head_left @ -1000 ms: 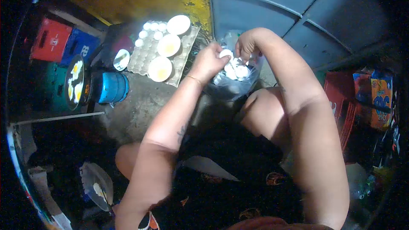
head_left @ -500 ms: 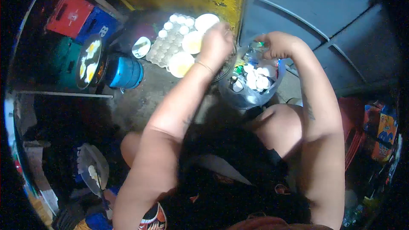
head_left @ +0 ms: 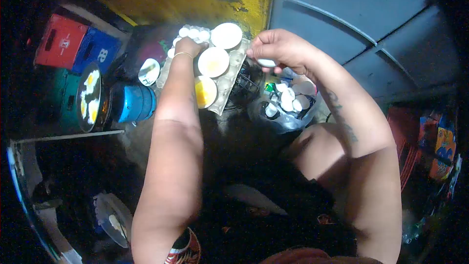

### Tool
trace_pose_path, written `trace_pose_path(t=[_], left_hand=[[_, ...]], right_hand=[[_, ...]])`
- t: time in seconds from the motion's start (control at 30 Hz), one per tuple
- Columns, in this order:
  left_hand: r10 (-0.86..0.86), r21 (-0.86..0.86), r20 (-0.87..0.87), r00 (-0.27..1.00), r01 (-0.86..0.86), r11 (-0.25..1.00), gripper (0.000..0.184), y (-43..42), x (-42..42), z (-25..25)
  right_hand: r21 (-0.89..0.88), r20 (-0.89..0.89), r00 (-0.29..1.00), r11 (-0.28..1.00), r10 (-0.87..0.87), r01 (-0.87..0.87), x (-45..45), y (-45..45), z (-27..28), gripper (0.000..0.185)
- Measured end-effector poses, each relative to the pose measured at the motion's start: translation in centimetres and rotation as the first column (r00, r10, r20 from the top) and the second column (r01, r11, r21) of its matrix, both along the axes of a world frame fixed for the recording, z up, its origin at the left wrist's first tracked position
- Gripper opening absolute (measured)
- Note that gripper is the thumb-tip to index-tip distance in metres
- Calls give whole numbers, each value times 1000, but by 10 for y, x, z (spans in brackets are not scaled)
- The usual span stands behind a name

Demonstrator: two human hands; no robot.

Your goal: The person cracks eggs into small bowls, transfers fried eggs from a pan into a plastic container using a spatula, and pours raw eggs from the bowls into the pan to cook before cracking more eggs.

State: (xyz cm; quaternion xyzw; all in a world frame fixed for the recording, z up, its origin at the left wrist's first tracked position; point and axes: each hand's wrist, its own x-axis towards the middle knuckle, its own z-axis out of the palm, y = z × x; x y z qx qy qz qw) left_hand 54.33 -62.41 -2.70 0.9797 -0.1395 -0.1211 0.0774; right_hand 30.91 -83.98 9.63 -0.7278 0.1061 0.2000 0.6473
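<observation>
My left hand [head_left: 189, 47] reaches down among white eggs [head_left: 194, 33] at the far end of a grey cardboard egg tray [head_left: 225, 88]. Its fingers curl downward, and their tips and anything in them are hidden. My right hand [head_left: 283, 51] is raised between the tray and the bag, thumb and fingers closed on a white, egg-shaped object [head_left: 267, 62]; I cannot tell whether it is whole or a shell. On the tray stand a white bowl [head_left: 226, 35], a middle bowl with pale yellow contents [head_left: 213, 62] and a near bowl holding yellow egg [head_left: 205, 92].
A plastic bag of eggshells [head_left: 288, 100] stands at the right. To the left are a pan of fried eggs [head_left: 90, 99], a blue gas canister [head_left: 138, 102], a small dish [head_left: 149, 72] and stacked crates [head_left: 63, 44]. A dark burner [head_left: 244, 85] lies beside the tray.
My left hand has moved from beside the bowls to the eggs at the far end. My right hand has come from above the bag toward the tray, with the white object in it.
</observation>
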Motion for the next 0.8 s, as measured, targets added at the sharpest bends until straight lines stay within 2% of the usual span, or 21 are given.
trace_pose_path(t=[0.03,0.17,0.2,0.3,0.33,0.4,0.5,0.57,0.6,0.63,0.7,0.77,0.8], left_hand=[[-5,6,-10,1000,5,1000,60,-2,3,-2],[-28,7,-10,1000,28,1000,60,0,15,-10],[-36,2,0,999,36,999,60,3,17,-12],[60,-269,28,998,-50,962,48,14,16,-9],[146,-445,-107,984,-178,878,43,19,14,-6],[217,-681,-397,892,-444,582,35,29,-6,18],[-58,-895,-402,914,-380,233,33,33,-37,33],[-23,-957,-267,963,-262,127,42,18,-92,68],[-53,-979,-164,985,-156,131,46,14,-103,68],[-62,-960,-73,995,-53,274,48,13,-113,74],[-53,-957,21,998,35,288,50,0,-144,92],[-76,-917,187,979,202,343,48,-4,-154,88],[-79,-908,215,973,229,350,49,-6,-154,85]], right_hand=[[136,-20,997,988,-75,77,2,5,0,22],[405,-104,965,876,-240,261,14,13,-9,25],[434,-2,968,872,-252,228,19,11,-18,24],[598,-210,910,689,-357,409,30,11,-29,25],[620,-223,907,666,-357,415,30,11,-28,26],[618,-221,920,684,-324,389,34,7,-34,27],[626,-206,920,678,-334,386,43,10,-50,27],[659,-207,914,641,-349,394,47,17,-53,27],[685,-216,912,611,-349,396,48,23,-52,27],[711,-225,910,580,-348,398,49,28,-52,27],[693,-241,914,602,-326,397,54,34,-56,28],[702,-229,926,608,-300,371,55,43,-53,28],[687,-231,916,612,-327,392,51,51,-40,29]])
